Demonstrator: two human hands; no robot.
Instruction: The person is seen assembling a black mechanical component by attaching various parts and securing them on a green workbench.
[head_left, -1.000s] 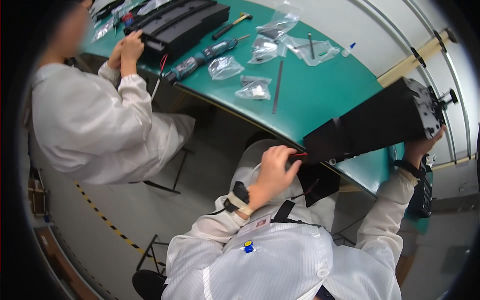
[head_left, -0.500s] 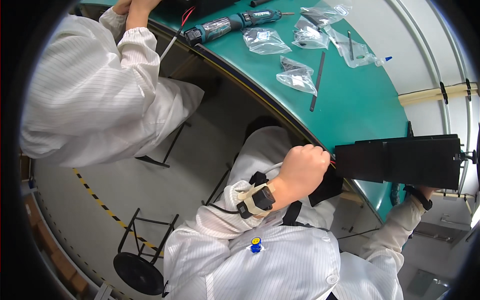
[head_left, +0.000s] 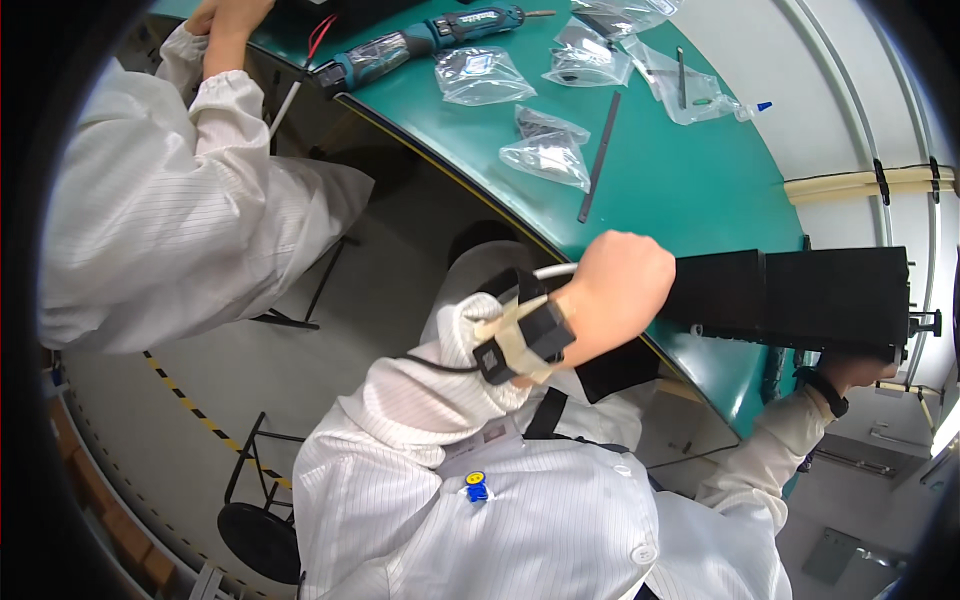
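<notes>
A long black box-shaped housing stands tilted at the right side of the green table. My left hand is closed in a fist at the housing's left end, with its fingertips hidden. A white cable runs into that fist from the left. My right hand, partly covered by the housing, grips the lower edge near its right end. Strapped to my left wrist is a small black device; a black band circles the right one.
A teal cordless screwdriver lies at the table's far left. Several clear plastic bags and a thin dark strip lie right of it. At left, a co-worker in a white striped coat works; a black stool stands below.
My left hand has moved up and slightly right, now overlapping the housing's end. The housing has tilted, showing more of its lower side. The table view has shifted left.
</notes>
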